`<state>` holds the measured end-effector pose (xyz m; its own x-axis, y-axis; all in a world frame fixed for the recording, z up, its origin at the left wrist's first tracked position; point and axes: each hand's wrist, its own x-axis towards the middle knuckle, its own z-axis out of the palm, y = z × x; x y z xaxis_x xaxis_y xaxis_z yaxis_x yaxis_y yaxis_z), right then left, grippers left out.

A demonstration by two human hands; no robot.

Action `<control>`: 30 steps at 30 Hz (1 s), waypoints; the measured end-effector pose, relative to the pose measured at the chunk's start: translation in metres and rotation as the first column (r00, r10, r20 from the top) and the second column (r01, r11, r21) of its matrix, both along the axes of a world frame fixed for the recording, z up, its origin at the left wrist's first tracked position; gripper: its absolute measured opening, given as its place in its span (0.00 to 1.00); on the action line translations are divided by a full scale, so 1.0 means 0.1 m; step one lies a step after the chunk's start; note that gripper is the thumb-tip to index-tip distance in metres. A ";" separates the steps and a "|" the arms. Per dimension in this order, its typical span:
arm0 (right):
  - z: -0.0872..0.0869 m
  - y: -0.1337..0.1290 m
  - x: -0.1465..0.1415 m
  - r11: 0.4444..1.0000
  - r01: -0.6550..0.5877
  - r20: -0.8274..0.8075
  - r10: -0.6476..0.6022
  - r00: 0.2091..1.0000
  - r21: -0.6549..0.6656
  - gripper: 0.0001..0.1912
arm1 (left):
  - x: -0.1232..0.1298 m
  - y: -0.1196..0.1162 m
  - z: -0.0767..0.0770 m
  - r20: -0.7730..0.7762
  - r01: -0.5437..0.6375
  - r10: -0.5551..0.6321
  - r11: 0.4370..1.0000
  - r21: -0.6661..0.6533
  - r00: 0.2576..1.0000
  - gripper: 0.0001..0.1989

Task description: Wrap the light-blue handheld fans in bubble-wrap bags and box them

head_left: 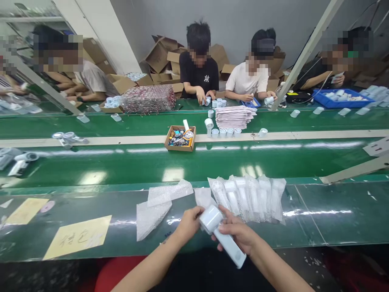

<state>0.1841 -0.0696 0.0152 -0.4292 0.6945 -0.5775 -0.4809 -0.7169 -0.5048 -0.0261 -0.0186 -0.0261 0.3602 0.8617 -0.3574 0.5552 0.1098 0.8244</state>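
A white handheld fan [226, 239] with a round head and a straight handle is held tilted in front of me, above the near edge of the bench. My right hand [235, 231] wraps round it where the handle meets the head. My left hand [192, 221] pinches the left side of the head; some of its fingertips are hidden. Just beyond the fan lies a bubble-wrap bag [204, 197]. Several wrapped fans [247, 198] lie in a row to the right of it. More flat bubble-wrap bags [156, 215] overlap on the left.
Behind the bench runs a green conveyor belt [121, 164]. A cardboard box [180, 148] of small parts sits on the divider, near a standing fan [209, 125] and a stack of white sheets [234, 117]. Yellow papers [80, 237] lie at left. Several co-workers sit opposite.
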 end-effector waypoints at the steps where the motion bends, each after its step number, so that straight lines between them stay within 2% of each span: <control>1: 0.01 0.02 -0.03 0.999 -0.039 -0.005 0.039 0.999 0.012 0.43 | 0.01 -0.01 0.08 0.140 -0.057 0.069 0.995 -0.085 0.988 0.08; 3: 0.03 0.05 -0.05 0.995 -0.093 0.048 0.092 0.995 0.024 0.35 | 0.04 -0.04 0.23 0.339 -0.201 0.282 0.946 -0.256 0.898 0.08; 4: 0.04 0.04 -0.04 0.993 -0.113 0.105 0.110 0.988 0.024 0.32 | 0.05 -0.06 0.29 0.378 -0.263 0.367 0.917 -0.300 0.850 0.10; 5: 0.04 0.02 -0.02 0.991 -0.130 0.172 0.125 0.977 0.022 0.30 | 0.06 -0.07 0.35 0.401 -0.293 0.402 0.906 -0.306 0.823 0.10; 6: 0.05 0.00 0.00 0.989 -0.143 0.236 0.135 0.962 0.020 0.28 | 0.08 -0.09 0.41 0.415 -0.282 0.375 0.921 -0.267 0.829 0.11; 7: 0.05 -0.03 0.02 0.990 -0.143 0.285 0.133 0.949 0.017 0.26 | 0.09 -0.11 0.45 0.413 -0.241 0.294 0.954 -0.177 0.862 0.10; 8: 0.06 -0.06 0.03 0.992 -0.123 0.315 0.112 0.942 0.015 0.24 | 0.11 -0.13 0.49 0.387 -0.181 0.184 0.982 -0.043 0.903 0.09; 9: 0.06 -0.10 0.03 0.996 -0.083 0.330 0.074 0.941 0.014 0.22 | 0.11 -0.17 0.52 0.334 -0.109 0.066 0.988 0.111 0.940 0.08; 11: 0.06 -0.16 0.03 1.000 0.012 0.327 -0.012 0.945 0.003 0.22 | 0.11 -0.24 0.54 0.188 0.026 -0.107 0.921 0.389 0.976 0.08; 13: 0.05 -0.21 0.03 0.998 0.066 0.314 -0.059 0.948 -0.011 0.24 | 0.09 -0.32 0.53 0.077 0.101 -0.172 0.825 0.556 0.982 0.09; 18: 0.08 -0.28 0.04 0.989 0.143 0.238 -0.129 0.963 -0.040 0.31 | 0.13 -0.43 0.47 -0.070 0.210 -0.234 0.654 0.727 0.970 0.09; 20: 0.11 -0.27 0.04 0.983 0.172 0.227 -0.153 0.962 -0.064 0.31 | 0.18 -0.41 0.43 -0.101 0.234 -0.241 0.624 0.745 0.965 0.09; 22: 0.14 -0.27 0.02 0.978 0.189 0.256 -0.160 0.953 -0.092 0.25 | 0.20 -0.37 0.36 -0.135 0.242 -0.217 0.609 0.756 0.967 0.11; 24: 0.18 -0.26 0.01 0.967 0.218 0.305 -0.171 0.937 -0.130 0.17 | 0.21 -0.33 0.26 -0.175 0.257 -0.190 0.629 0.734 0.966 0.12; 25: 0.21 -0.26 0.00 0.959 0.241 0.331 -0.180 0.926 -0.153 0.13 | 0.21 -0.32 0.21 -0.181 0.251 -0.174 0.680 0.689 0.968 0.11; 27: 0.27 -0.24 0.00 0.936 0.305 0.375 -0.223 0.900 -0.178 0.09 | 0.22 -0.30 0.13 -0.156 0.189 -0.124 0.822 0.537 0.980 0.10; 28: 0.30 -0.23 0.01 0.928 0.329 0.388 -0.243 0.889 -0.173 0.09 | 0.23 -0.28 0.12 -0.146 0.142 -0.082 0.874 0.465 0.986 0.09; 30: 0.34 -0.19 0.01 0.926 0.344 0.379 -0.266 0.887 -0.155 0.08 | 0.25 -0.21 0.14 -0.063 0.020 0.002 0.940 0.341 0.998 0.07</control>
<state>0.1849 -0.0885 0.0493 0.0371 0.6024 -0.7973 -0.5167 -0.6714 -0.5313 -0.0007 -0.0398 -0.0125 0.3551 0.9326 -0.0644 0.6058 -0.1771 0.7757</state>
